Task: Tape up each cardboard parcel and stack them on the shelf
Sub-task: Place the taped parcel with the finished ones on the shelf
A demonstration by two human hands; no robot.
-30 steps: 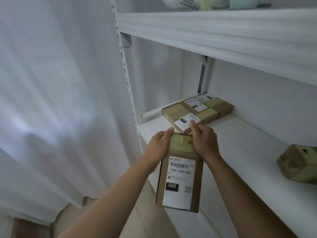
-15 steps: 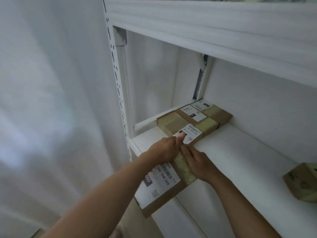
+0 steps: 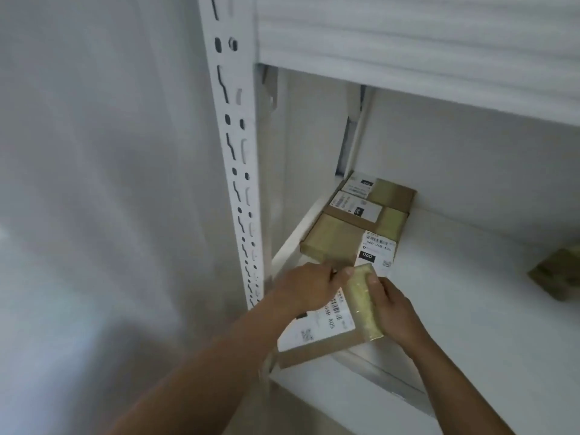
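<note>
White metal shelf [image 3: 455,277] against a white wall here, and three taped cardboard parcels are sitting in a row at the back left; the nearest one [image 3: 348,243] is showing a label reading "060-06B-A05" plus a black "060" tag. A fourth parcel [image 3: 323,334] is lying at the shelf's front corner, touching that nearest one, its label partly reading "A05". The left hand [image 3: 309,287] is gripping its far left edge and the right hand [image 3: 395,312] is curling round its taped right side.

Dim, soft daylight (slight blur, edges warped).
</note>
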